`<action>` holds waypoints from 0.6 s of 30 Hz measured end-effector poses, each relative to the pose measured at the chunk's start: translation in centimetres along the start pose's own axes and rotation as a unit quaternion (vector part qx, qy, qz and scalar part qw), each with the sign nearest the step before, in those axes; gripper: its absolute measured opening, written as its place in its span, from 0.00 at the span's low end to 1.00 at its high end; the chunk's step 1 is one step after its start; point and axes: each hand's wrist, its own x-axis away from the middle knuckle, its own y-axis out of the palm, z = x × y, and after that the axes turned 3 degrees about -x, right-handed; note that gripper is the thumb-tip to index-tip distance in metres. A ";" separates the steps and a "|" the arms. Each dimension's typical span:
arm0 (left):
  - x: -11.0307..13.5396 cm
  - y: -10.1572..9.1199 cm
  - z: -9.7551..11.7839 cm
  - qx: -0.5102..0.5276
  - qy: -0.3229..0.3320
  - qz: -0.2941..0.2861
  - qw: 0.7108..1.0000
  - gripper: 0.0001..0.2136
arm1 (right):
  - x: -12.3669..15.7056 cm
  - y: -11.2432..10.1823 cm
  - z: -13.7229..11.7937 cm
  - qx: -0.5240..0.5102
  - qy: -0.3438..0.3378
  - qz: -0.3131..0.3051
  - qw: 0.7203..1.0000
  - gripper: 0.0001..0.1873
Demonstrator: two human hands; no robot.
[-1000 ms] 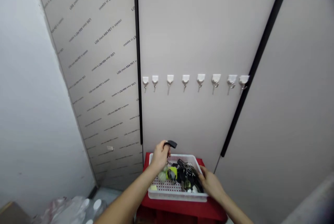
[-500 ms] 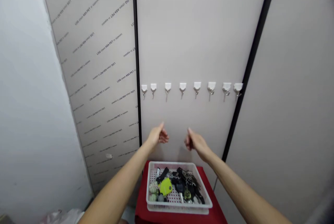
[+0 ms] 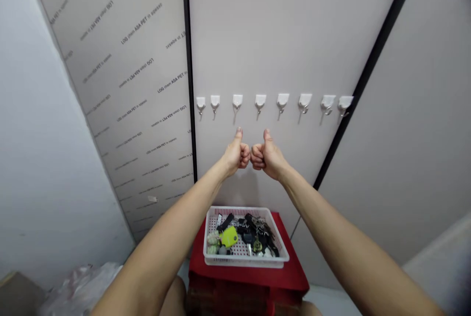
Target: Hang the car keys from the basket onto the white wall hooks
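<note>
Two empty thumbs-up fists, left hand (image 3: pixel 237 153) and right hand (image 3: pixel 265 156), meet knuckle to knuckle beneath the white adhesive wall hooks (image 3: pixel 260 101).

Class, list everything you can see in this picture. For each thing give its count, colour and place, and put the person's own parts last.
hooks: 8, white with metal prongs, in a row on the wall panel
black strips: 2, black, either side of that panel
printed film: 1, grey with dark lettering, left of the hooks
basket: 1, white, on the red stand
keys and fobs: a heap, mostly black, one yellow-green, in the basket
red stand: 1, red, below the hooks
plastic bag: 1, clear, lower left
left hand: 1, fist, thumb up, grip empty, under the hooks
right hand: 1, fist, thumb up, grip empty, beside the left hand
</note>
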 end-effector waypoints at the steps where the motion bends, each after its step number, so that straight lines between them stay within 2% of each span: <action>1: 0.1 -0.2 -0.5 -0.009 -0.005 0.003 1.000 0.26 | 0.0 0.1 0.5 0.013 0.006 0.002 1.000 0.29; 4: 1.1 -1.6 -2.8 -0.083 -0.036 0.013 0.996 0.25 | 0.6 0.2 3.6 0.095 0.036 0.014 0.995 0.28; 6: 2.5 -2.9 -5.1 -0.214 -0.050 0.024 0.975 0.22 | 1.4 0.3 6.8 0.193 0.069 0.000 0.979 0.26; 7: 3.3 -3.7 -6.5 -0.301 -0.056 0.032 0.951 0.19 | 1.8 0.4 8.6 0.247 0.086 -0.014 0.965 0.24; 9: 5.0 -5.0 -9.2 -0.478 -0.076 0.050 0.874 0.15 | 2.5 0.6 12.0 0.346 0.109 -0.048 0.931 0.20; 11: 6.6 -5.6 -11.7 -0.588 -0.119 0.047 0.799 0.13 | 2.9 1.0 14.5 0.436 0.126 -0.065 0.888 0.17; 12: 7.2 -5.7 -12.8 -0.620 -0.136 0.037 0.772 0.13 | 3.0 1.3 15.5 0.479 0.136 -0.068 0.865 0.16; 15: 8.1 -5.0 -14.7 -0.675 -0.143 0.008 0.724 0.14 | 2.7 2.2 16.9 0.574 0.149 -0.059 0.803 0.15; 17: 8.2 -4.6 -15.3 -0.687 -0.139 0.020 0.713 0.13 | 2.4 2.6 17.1 0.600 0.148 -0.055 0.785 0.15; 18: 8.1 -4.5 -15.5 -0.682 -0.137 0.035 0.717 0.12 | 2.3 2.7 17.2 0.603 0.145 -0.055 0.783 0.14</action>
